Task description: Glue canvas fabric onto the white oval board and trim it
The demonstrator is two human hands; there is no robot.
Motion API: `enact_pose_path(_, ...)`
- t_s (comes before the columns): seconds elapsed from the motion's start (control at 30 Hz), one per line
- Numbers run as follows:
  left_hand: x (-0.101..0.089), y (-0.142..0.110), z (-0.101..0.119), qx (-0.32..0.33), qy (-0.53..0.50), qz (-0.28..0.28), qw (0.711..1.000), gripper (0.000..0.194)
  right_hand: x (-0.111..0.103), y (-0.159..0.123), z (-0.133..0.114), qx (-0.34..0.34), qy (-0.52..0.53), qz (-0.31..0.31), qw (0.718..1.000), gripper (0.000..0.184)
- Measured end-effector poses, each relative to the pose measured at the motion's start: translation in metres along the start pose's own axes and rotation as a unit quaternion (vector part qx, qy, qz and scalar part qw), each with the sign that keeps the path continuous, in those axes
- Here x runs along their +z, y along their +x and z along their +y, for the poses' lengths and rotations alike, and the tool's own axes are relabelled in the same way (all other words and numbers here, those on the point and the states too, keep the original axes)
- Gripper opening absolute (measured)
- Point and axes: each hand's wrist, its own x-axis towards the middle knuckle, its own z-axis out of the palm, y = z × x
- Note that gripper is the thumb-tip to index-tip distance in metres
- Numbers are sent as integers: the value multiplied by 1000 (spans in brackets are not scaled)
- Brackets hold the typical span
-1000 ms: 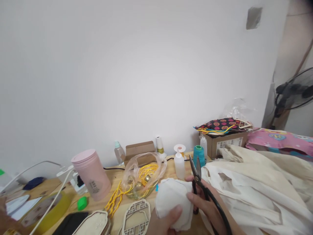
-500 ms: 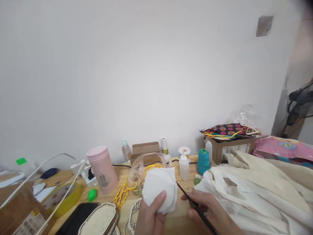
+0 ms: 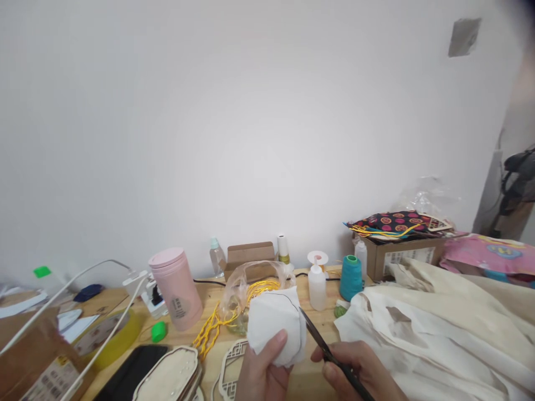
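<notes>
My left hand (image 3: 267,362) holds a small stack of white paper or cloth pieces (image 3: 273,326), thumb on top and fingers beneath. A thin dark curved line runs near the stack's upper edge. My right hand (image 3: 351,367) grips a long, slim black tool (image 3: 320,337). Its pointed tip meets the stack's upper right edge, and its other end runs down past the hand; its exact kind is unclear. Left of my left hand lie a cut-out lattice frame (image 3: 231,367) and a stack of cream scalloped pieces (image 3: 167,370).
Behind stand a pink tumbler (image 3: 178,289), a squeeze bottle (image 3: 317,289) and a teal thread cone (image 3: 351,278). Yellow cords (image 3: 213,331) spill from a clear bag. White fabric (image 3: 434,328) heaps at right, before a cardboard box (image 3: 376,259). A phone (image 3: 129,373) lies at left.
The stack has shifted slightly right and turned a little. The black tool is held more steeply, its tip a little higher along the stack's right edge. The view has shifted slightly.
</notes>
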Motion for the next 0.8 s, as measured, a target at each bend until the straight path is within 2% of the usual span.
enact_pose_path(0.13, -3, 1, -2, -3, -4, -1, 1000, 70, -3, 6, -4, 2, -9, -50, 999, 50)
enact_pose_path(0.37, -1, 2, -3, -4, -4, 17, 1000, 69, -2, 7, 4, -3, -25, -49, 998, 53)
enact_pose_path(0.53, 2, 1, -3, 2, -13, 38, 999, 68, -2, 8, 4, 6, -5, -71, 997, 49)
enact_pose_path(0.8, 5, -1, -2, 3, 7, 33, 999, 68, -5, 11, 0, 10, 18, -91, 996, 46)
